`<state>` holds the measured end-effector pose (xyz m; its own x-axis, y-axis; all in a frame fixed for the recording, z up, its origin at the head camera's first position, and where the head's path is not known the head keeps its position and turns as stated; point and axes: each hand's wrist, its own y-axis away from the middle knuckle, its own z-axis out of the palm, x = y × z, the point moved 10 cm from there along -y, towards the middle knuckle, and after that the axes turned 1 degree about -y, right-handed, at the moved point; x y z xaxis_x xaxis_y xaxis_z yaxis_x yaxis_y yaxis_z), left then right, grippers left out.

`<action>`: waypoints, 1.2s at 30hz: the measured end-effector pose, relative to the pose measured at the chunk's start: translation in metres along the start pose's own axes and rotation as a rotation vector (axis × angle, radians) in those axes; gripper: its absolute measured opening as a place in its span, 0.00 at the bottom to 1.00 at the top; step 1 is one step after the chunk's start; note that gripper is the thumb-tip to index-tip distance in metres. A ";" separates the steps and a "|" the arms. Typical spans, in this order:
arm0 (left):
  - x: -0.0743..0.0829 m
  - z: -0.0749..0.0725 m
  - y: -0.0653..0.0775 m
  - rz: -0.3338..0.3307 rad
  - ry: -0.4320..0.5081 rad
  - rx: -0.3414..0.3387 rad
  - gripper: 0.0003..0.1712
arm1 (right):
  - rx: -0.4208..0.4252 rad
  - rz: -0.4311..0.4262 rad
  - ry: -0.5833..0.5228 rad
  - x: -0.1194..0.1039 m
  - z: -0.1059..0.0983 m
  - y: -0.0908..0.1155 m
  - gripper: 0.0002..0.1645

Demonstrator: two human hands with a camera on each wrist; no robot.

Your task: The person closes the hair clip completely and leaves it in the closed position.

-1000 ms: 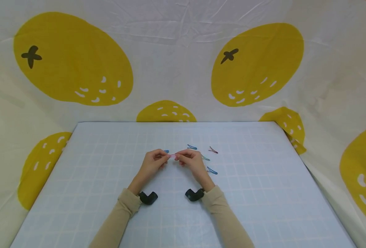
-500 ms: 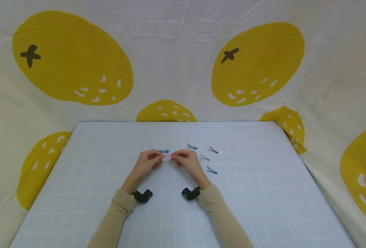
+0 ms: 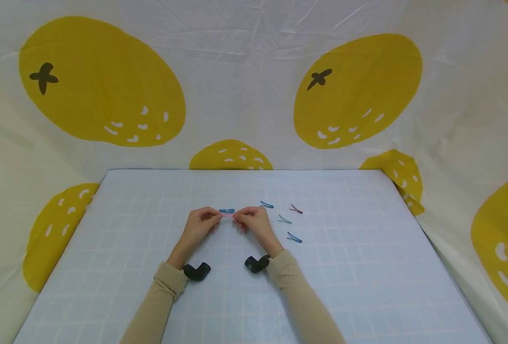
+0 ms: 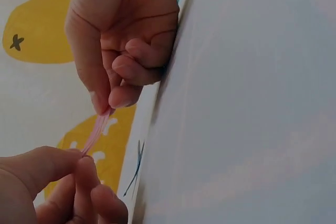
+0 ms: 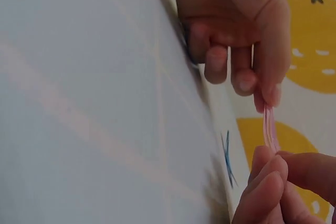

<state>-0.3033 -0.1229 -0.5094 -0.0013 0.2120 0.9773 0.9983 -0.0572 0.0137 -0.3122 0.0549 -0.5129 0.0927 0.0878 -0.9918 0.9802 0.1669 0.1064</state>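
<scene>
Both hands pinch a pink hair clip (image 3: 228,215) between thumb and fingertips, one at each end. My left hand (image 3: 197,229) grips the left end, my right hand (image 3: 256,224) the right. In the left wrist view the pink clip's slim, slightly bent body shows between the two sets of fingertips. Its ends are hidden under the fingers. Right behind the held clip lies a blue hair clip (image 3: 227,210) on the table, seen past the hands in the right wrist view too.
Right of the hands lie several sprung-apart hair clips: a blue one (image 3: 267,204) toward the back, a dark red one (image 3: 296,209), a green one (image 3: 284,219) and a nearer blue one (image 3: 294,237). A pale checked cloth covers the table (image 3: 365,277); a patterned curtain hangs behind.
Both hands have shifted left with the pink hair clip between them. The blue clip behind and the green clip at right, partly covered before, are now in plain sight.
</scene>
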 end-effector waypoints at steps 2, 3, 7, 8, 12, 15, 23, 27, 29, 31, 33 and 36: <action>-0.003 -0.002 -0.001 0.016 -0.040 0.027 0.08 | 0.009 0.019 0.020 0.003 0.001 -0.002 0.07; -0.004 -0.003 -0.001 0.025 -0.063 0.039 0.07 | 0.014 0.026 0.030 0.004 0.001 -0.003 0.07; -0.006 -0.006 0.000 0.053 -0.156 0.088 0.06 | 0.039 0.042 0.093 0.007 0.003 -0.005 0.07; -0.005 -0.006 0.001 0.059 -0.171 0.096 0.05 | 0.045 0.040 0.113 0.007 0.003 -0.005 0.08; -0.002 -0.006 0.002 0.083 -0.226 0.123 0.05 | 0.064 0.042 0.185 0.008 0.003 -0.005 0.09; -0.001 -0.007 0.004 0.083 -0.260 0.137 0.05 | 0.065 0.046 0.211 0.008 0.004 -0.005 0.09; 0.000 -0.010 0.007 0.062 -0.318 0.185 0.06 | 0.069 0.043 0.283 0.004 0.007 -0.005 0.10; 0.000 -0.012 0.009 0.053 -0.326 0.210 0.06 | 0.075 0.052 0.302 0.003 0.007 -0.005 0.10; -0.001 -0.011 0.009 0.045 -0.336 0.214 0.06 | 0.079 0.057 0.311 0.004 0.007 -0.005 0.09; -0.002 -0.011 0.009 0.037 -0.337 0.219 0.06 | 0.082 0.063 0.320 0.004 0.006 -0.005 0.09; -0.002 -0.010 0.008 0.036 -0.332 0.220 0.07 | 0.088 0.067 0.327 0.005 0.005 -0.005 0.09; -0.003 -0.009 0.007 0.032 -0.321 0.222 0.06 | 0.096 0.064 0.331 0.005 0.004 -0.005 0.10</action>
<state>-0.2967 -0.1325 -0.5099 0.0133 0.5101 0.8600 0.9860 0.1365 -0.0962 -0.3162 0.0500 -0.5183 0.1080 0.4111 -0.9052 0.9877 0.0594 0.1448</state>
